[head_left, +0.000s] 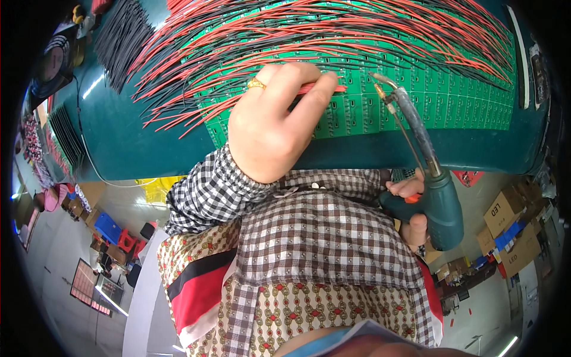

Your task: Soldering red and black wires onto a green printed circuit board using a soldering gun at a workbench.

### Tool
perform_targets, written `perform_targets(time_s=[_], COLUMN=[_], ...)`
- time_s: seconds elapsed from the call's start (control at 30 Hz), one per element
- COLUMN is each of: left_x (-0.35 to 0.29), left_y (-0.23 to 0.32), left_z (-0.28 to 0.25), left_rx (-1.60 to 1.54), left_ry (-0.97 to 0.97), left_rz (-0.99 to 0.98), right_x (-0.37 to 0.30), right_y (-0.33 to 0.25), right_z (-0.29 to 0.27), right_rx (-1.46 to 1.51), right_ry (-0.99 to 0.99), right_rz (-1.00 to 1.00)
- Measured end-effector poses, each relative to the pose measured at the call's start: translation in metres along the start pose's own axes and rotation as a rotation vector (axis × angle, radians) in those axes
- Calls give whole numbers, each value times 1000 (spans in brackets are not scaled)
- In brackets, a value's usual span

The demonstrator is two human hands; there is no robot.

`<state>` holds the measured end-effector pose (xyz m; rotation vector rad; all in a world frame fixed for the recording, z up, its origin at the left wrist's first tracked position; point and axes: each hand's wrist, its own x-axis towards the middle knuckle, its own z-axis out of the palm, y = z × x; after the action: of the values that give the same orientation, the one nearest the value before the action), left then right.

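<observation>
My left hand (267, 128), with a gold ring on one finger, is closed over the circuit boards and pinches a small bundle of red wires (309, 89). Their ends poke out past the fingertips. My right hand (413, 208) is wrapped around the dark green pistol grip of a soldering gun (445, 208). Its long metal barrel points up and left, and the bent tip with a thin feed tube beside it hangs over the green circuit boards (470, 110). Tip and wire ends are apart. Many red and black wires (333, 44) lie in rows across the boards.
The boards rest on a dark green tabletop (369, 152). A pile of black wires (122, 44) is at the far left, with a stack of board panels (65, 134) nearer. A thin white cable (89, 157) hangs over the left edge. Cardboard boxes (511, 220) stand on the floor at right.
</observation>
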<state>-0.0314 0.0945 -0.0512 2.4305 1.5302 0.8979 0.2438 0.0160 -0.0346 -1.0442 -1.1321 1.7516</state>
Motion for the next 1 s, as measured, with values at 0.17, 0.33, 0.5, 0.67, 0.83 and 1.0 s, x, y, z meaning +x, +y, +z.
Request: perform_targets(time_s=[0.17, 0.33, 0.5, 0.67, 0.83, 1.0], left_x=[4, 2, 1, 1, 2, 2], left_y=[6, 6, 4, 4, 2, 3], left_z=[-7, 3, 6, 4, 4, 6], left_rx=[41, 5, 8, 0, -9, -9], left_ry=[79, -17, 14, 15, 18, 19], left_rz=[50, -18, -6, -7, 12, 18], right_x=[-8, -4, -2, -3, -3, -3], right_y=[-3, -14, -16, -10, -6, -4], right_z=[0, 0, -2, -3, -1, 4], right_rx=[-169, -124, -50, -48, -69, -39], right_ry=[124, 113, 10, 10, 50, 108], right_rz=[10, 116, 108, 69, 51, 36])
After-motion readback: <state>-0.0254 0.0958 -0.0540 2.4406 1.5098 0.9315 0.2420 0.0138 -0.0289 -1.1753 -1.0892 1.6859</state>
